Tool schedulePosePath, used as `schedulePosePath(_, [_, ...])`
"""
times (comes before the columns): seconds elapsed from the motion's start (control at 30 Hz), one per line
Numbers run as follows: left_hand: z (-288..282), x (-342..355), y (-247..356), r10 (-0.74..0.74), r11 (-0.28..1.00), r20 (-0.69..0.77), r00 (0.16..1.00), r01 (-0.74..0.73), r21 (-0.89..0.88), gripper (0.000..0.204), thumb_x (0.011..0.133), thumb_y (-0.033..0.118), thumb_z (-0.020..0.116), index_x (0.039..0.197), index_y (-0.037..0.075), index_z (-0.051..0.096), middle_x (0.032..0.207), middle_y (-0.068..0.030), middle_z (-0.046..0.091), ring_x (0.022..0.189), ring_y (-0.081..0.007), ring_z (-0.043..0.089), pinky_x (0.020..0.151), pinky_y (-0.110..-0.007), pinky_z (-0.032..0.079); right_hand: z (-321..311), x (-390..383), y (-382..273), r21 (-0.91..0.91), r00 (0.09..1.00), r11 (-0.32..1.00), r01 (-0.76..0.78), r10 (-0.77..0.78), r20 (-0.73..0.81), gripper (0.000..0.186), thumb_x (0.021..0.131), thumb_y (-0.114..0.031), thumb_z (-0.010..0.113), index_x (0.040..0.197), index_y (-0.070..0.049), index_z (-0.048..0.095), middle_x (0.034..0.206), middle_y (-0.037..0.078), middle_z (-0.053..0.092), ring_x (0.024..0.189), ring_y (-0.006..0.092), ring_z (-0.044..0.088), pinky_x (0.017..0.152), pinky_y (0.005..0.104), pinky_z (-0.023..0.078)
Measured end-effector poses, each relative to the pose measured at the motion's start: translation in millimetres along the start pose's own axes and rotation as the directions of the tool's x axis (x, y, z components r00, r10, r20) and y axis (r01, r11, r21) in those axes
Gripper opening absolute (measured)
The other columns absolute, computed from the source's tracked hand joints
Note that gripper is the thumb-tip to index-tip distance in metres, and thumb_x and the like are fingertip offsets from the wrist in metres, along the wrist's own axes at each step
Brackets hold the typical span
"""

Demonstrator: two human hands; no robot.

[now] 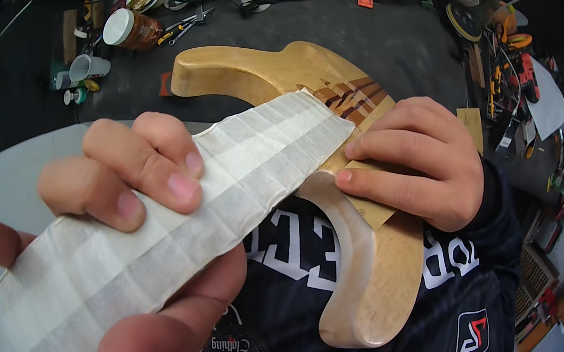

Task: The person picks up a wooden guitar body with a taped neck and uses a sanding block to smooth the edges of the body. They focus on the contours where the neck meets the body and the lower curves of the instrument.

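A pale wooden electric guitar body (239, 67) with two curved horns lies across my lap, its neck (251, 158) wrapped in whitish masking tape. My left hand (131, 167) grips the taped neck, fingers over the top and thumb along the lower edge. Dark and reddish wood strips (350, 99) show just beyond the tape's end. On the body beside the neck joint, my right hand (423, 164) presses a folded tan piece of sandpaper (372, 214) with its fingers. The palm side of that hand is hidden.
A dark bench (392, 40) lies beyond the guitar. At its far left stand a white-lidded jar (132, 28), a translucent cup (89, 67) and pliers (181, 29). Tools and scraps crowd the right, near another tan sheet (470, 128). A light grey surface (5, 184) is at left.
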State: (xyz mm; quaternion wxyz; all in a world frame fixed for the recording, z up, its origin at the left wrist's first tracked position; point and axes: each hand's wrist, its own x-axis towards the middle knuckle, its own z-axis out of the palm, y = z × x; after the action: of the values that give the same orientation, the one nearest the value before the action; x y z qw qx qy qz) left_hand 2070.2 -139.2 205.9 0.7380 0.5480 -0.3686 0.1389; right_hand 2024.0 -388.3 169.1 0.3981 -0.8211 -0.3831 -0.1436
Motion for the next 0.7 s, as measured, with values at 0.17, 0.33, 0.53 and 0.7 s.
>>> schedulePosePath(0.17, [8,-13,8,0.037,0.999,-0.038,0.999,-0.035,0.034,0.072,0.09,0.057,0.055,0.141,0.012,0.032,0.096,-0.0086,0.046,0.082,-0.0204,0.052,0.072,-0.036,0.042,3,1,9,0.004,0.991,0.991,0.134,-0.134,-0.028,0.037,0.065,-0.016,0.071,0.099,-0.004,0.071,0.093,0.014,0.066,0.077,0.0243,0.063,0.063,0.0332,0.047])
schedulePosePath(0.33, [14,-15,4,0.053,0.998,-0.093,0.994,-0.052,0.02,0.069,0.091,0.056,0.054,0.14,0.012,0.034,0.095,-0.0089,0.046,0.081,-0.0199,0.052,0.071,-0.036,0.042,5,10,15,0.022,0.985,0.985,0.17,-0.17,-0.02,0.037,0.065,-0.017,0.072,0.1,-0.006,0.071,0.093,0.013,0.066,0.076,0.0241,0.062,0.062,0.032,0.046])
schedulePosePath(0.53, [26,-17,9,0.07,0.996,-0.168,0.983,-0.06,0.066,0.067,0.091,0.056,0.054,0.139,0.013,0.036,0.094,-0.0085,0.045,0.08,-0.0192,0.051,0.07,-0.036,0.042,-4,20,12,0.004,0.984,0.986,0.167,-0.167,0.069,0.037,0.065,-0.019,0.071,0.101,-0.01,0.072,0.093,0.009,0.066,0.075,0.0224,0.062,0.064,0.032,0.042])
schedulePosePath(0.7, [34,-20,14,0.07,0.993,-0.163,0.984,-0.053,0.101,0.068,0.091,0.057,0.055,0.14,0.014,0.035,0.095,-0.0082,0.045,0.081,-0.0188,0.052,0.071,-0.035,0.042,-17,8,9,-0.006,0.98,0.991,0.134,-0.131,0.146,0.037,0.065,-0.02,0.07,0.101,-0.009,0.071,0.091,0.008,0.066,0.076,0.0221,0.062,0.066,0.0321,0.042])
